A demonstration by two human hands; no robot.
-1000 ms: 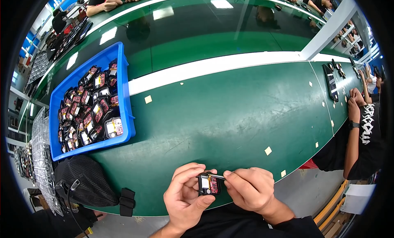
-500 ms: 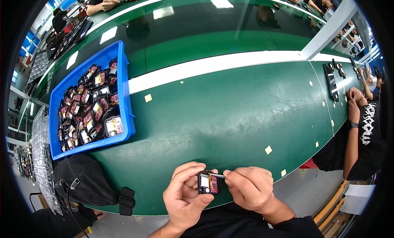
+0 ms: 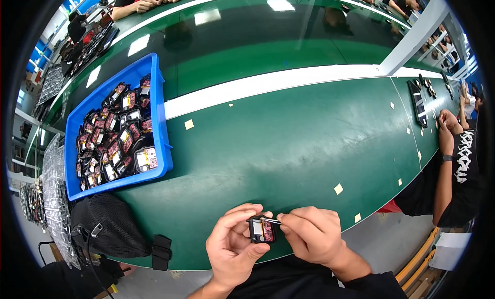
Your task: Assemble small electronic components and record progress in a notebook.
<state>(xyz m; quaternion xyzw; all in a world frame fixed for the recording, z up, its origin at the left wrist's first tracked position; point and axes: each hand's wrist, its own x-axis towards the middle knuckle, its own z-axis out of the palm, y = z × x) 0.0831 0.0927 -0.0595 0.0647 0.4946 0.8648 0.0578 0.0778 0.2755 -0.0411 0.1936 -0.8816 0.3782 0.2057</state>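
Note:
My left hand grips a small black device part with a red circuit board showing in it, held at the near edge of the green table. My right hand is beside it, thumb and forefinger pinched on a thin silver strip at the part's top right corner. Both hands meet over the table edge, close to my body.
A blue tray full of several similar black and red parts sits at the left. A black mesh bag lies below it. Small yellow squares dot the table. Another person works at the right; more hands rest at the far edge.

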